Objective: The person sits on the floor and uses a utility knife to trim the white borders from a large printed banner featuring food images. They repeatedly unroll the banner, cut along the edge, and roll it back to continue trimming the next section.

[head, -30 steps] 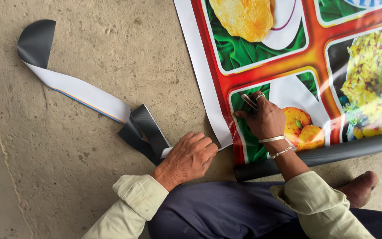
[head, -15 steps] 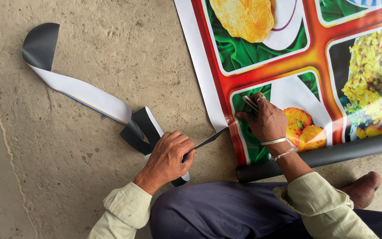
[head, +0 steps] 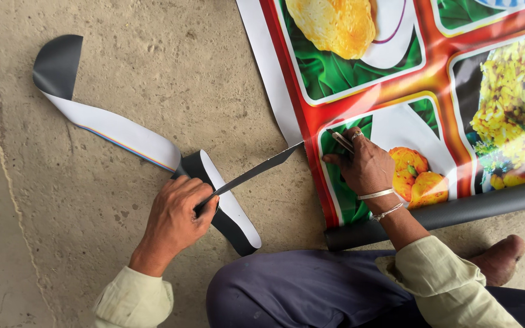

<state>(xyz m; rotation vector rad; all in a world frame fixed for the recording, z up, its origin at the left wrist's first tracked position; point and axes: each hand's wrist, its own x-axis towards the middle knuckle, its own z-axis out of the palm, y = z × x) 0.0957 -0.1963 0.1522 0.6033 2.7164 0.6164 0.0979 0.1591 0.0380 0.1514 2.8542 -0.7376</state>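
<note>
Rough grey concrete floor (head: 123, 73), pitted and stained, fills most of the view from above. Person sits on it, dark blue trousers (head: 299, 291), pale yellow-green sleeves, one bare foot (head: 499, 258) out to the right. Large glossy printed vinyl banner (head: 420, 79) lies flat across the upper right: red bands, white border, panels showing yellow fried foods on green leaves. Its near edge is rolled into a dark grey tube (head: 457, 212) running along the floor just in front of the knees. Left hand (head: 174, 218) is clenched around the handle of a long, narrow, dark metal blade (head: 256, 172); the blade slants up to the right, its tip touching the banner's white edge (head: 299, 144). Right hand (head: 366, 167) rests flat on the banner over a green panel, fingers spread, pressing the sheet down; a thin pen-like stick (head: 343, 141) sits between its fingers, though how firmly it is pinched I cannot tell. Two thin silver bangles (head: 378, 195) on that wrist, ring on one finger. Long trimmed strip of banner material (head: 116, 130), white face with a coloured line, black back, curls across the floor to the left, one end passing under the left hand.
</note>
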